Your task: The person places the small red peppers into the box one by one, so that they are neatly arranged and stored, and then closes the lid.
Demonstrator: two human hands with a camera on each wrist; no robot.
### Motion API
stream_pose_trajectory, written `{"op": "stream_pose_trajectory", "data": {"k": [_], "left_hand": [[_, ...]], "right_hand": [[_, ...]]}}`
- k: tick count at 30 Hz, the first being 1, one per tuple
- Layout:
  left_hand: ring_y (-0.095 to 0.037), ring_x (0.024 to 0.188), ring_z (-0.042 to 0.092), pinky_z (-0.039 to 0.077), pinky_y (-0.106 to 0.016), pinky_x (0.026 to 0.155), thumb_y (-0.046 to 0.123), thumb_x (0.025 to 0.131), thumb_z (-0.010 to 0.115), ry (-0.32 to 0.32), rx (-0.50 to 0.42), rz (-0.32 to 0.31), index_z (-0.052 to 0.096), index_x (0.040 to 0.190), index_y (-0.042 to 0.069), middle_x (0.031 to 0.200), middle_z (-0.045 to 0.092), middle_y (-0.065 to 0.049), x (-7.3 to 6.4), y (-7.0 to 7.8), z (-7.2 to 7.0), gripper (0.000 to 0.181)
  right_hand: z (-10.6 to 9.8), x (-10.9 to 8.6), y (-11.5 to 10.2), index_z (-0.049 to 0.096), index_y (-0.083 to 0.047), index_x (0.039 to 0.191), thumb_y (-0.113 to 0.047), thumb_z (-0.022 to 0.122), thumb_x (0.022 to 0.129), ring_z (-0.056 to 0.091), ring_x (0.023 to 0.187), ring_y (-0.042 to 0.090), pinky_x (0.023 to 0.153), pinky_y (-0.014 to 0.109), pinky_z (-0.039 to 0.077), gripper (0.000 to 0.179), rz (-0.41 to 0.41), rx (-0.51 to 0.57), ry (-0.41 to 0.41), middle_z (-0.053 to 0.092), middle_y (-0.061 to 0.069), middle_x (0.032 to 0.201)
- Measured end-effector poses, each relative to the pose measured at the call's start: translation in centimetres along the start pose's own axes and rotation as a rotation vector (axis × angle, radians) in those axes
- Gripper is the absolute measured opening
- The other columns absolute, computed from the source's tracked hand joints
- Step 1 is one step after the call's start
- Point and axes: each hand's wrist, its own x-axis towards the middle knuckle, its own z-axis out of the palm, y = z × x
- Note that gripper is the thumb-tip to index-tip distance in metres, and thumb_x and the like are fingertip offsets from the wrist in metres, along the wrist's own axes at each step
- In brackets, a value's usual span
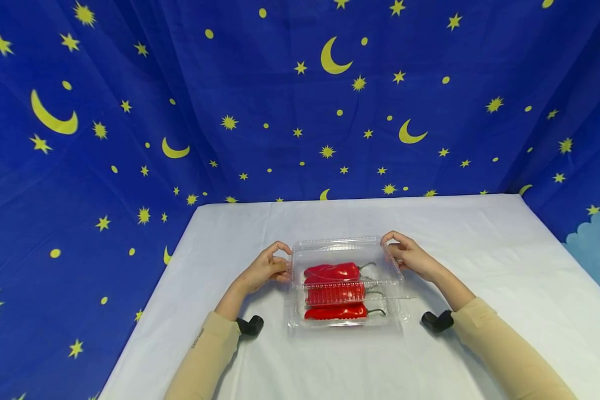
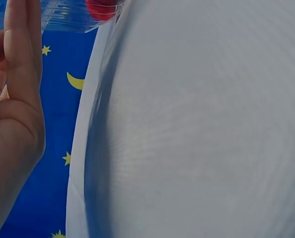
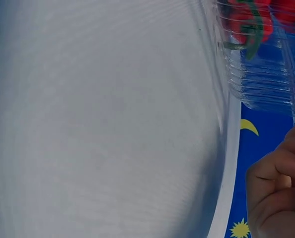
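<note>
A clear plastic clamshell container (image 1: 340,326) sits on the white-covered table, with several red chili peppers (image 1: 336,311) lying side by side in it, their green stems pointing right. Its see-through lid (image 1: 340,244) stands partly raised, and the ribbed edge crosses over the peppers in the head view. At the lid's left side, my left hand (image 1: 265,269) pinches the edge between bent fingers and thumb. My right hand (image 1: 411,258) grips the far right corner with a curled index finger. The right wrist view shows the container's ribbed wall (image 3: 261,82) beyond the right hand (image 3: 279,186).
White cloth (image 1: 455,233) covers the table. Behind it and along the sides hangs a blue curtain (image 1: 280,100) with yellow moons and stars. Black wrist mounts (image 1: 251,326) stick out from both beige sleeves (image 1: 205,355) close over the cloth.
</note>
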Motion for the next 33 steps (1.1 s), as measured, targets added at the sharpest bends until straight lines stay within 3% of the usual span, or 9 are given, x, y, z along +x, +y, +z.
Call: {"op": "stream_pose_trajectory", "data": {"k": [5, 9, 13, 19, 21, 27, 33], "left_hand": [[-0.016, 0.067, 0.064, 0.056, -0.028, 0.063, 0.001, 0.096, 0.047, 0.006, 0.030, 0.007, 0.045, 0.115, 0.004, 0.079, 0.063, -0.009, -0.2, 0.1, 0.3, 0.020], [-0.018, 0.065, 0.064, 0.057, -0.035, 0.062, 0.004, 0.098, 0.042, 0.013, 0.124, 0.006, 0.045, 0.120, 0.002, 0.083, 0.063, -0.014, -0.9, 0.6, 0.9, 0.023], [-0.021, 0.063, 0.064, 0.057, -0.043, 0.061, 0.015, 0.101, 0.042, 0.010, 0.249, 0.001, 0.042, 0.133, 0.004, 0.084, 0.063, -0.018, -2.1, 1.5, 1.7, 0.033], [-0.023, 0.058, 0.064, 0.056, -0.037, 0.055, 0.022, 0.100, 0.047, -0.001, 0.394, -0.035, 0.029, 0.147, 0.011, 0.082, 0.066, -0.015, -4.4, 2.4, 2.9, 0.052], [-0.022, 0.057, 0.063, 0.056, -0.037, 0.055, 0.023, 0.100, 0.048, 0.000, 0.405, -0.047, 0.027, 0.149, 0.013, 0.082, 0.066, -0.016, -5.2, 2.6, 3.3, 0.054], [-0.021, 0.056, 0.061, 0.055, -0.037, 0.054, 0.021, 0.099, 0.050, -0.009, 0.351, -0.064, 0.022, 0.151, 0.018, 0.083, 0.065, -0.019, -7.5, 2.5, 4.3, 0.059], [-0.022, 0.057, 0.062, 0.055, -0.037, 0.053, 0.016, 0.099, 0.049, -0.051, 0.265, -0.061, 0.010, 0.153, 0.019, 0.084, 0.065, -0.018, -9.1, 2.0, 5.7, 0.068]], "right_hand": [[0.3, -0.6, -0.3, 0.052, -0.006, 0.118, -0.015, 0.039, 0.102, 0.042, 0.055, 0.012, 0.047, 0.025, 0.034, 0.023, 0.056, -0.069, 0.018, 0.046, 0.008, 0.076], [0.8, -1.9, -0.9, 0.047, -0.002, 0.132, -0.026, 0.036, 0.104, 0.050, 0.064, 0.017, 0.053, 0.027, 0.042, 0.039, 0.058, -0.232, 0.023, 0.053, 0.013, 0.093], [1.6, -3.8, -1.6, 0.037, -0.005, 0.144, -0.030, 0.039, 0.102, 0.054, 0.075, 0.024, 0.061, 0.034, 0.049, 0.048, 0.054, -0.368, 0.020, 0.057, 0.017, 0.106], [2.8, -6.8, -2.2, 0.031, -0.007, 0.147, -0.025, 0.047, 0.100, 0.058, 0.087, 0.024, 0.069, 0.034, 0.052, 0.053, 0.016, -0.424, 0.021, 0.057, 0.020, 0.114], [3.2, -7.8, -2.2, 0.031, -0.006, 0.147, -0.022, 0.047, 0.100, 0.060, 0.091, 0.025, 0.069, 0.032, 0.053, 0.052, -0.008, -0.431, 0.015, 0.054, 0.022, 0.122], [4.3, -9.9, -2.6, 0.033, -0.006, 0.146, -0.019, 0.047, 0.100, 0.062, 0.082, 0.020, 0.066, 0.029, 0.052, 0.050, -0.082, -0.472, 0.012, 0.058, 0.022, 0.114], [5.0, -11.9, -2.5, 0.032, -0.005, 0.146, -0.020, 0.049, 0.099, 0.062, 0.078, 0.016, 0.064, 0.028, 0.052, 0.052, -0.051, -0.436, -0.002, 0.057, 0.019, 0.114]]}}
